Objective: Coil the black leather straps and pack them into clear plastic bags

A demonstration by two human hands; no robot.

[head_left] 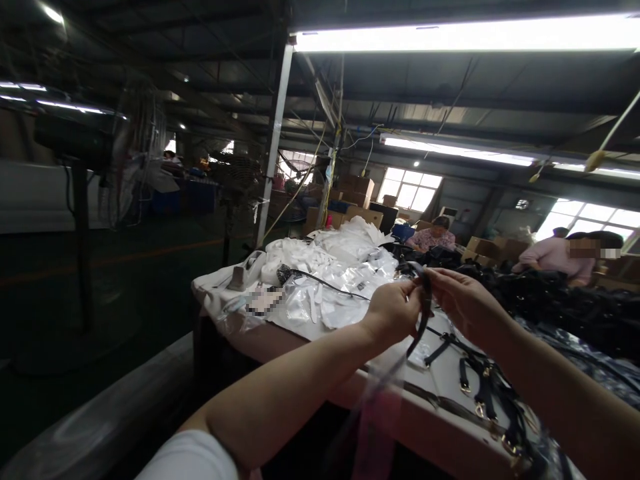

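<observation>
My left hand point(393, 310) and my right hand point(463, 300) are raised together above a worktable point(320, 350). Both pinch a narrow black strap point(425, 303) that curves down between them. The fingers of each hand are closed on it. Below my right forearm lie more black straps with metal buckles point(483, 393) on the table top. A blurred pink strip point(377, 427) hangs in front of the table edge.
Clear plastic bags and white packing point(325, 280) cover the far half of the table. Black bags point(550, 300) are heaped at the right. Two other people point(435, 235) sit beyond the table. A standing fan point(80, 143) is at the left, and cardboard boxes point(357, 190) are stacked behind.
</observation>
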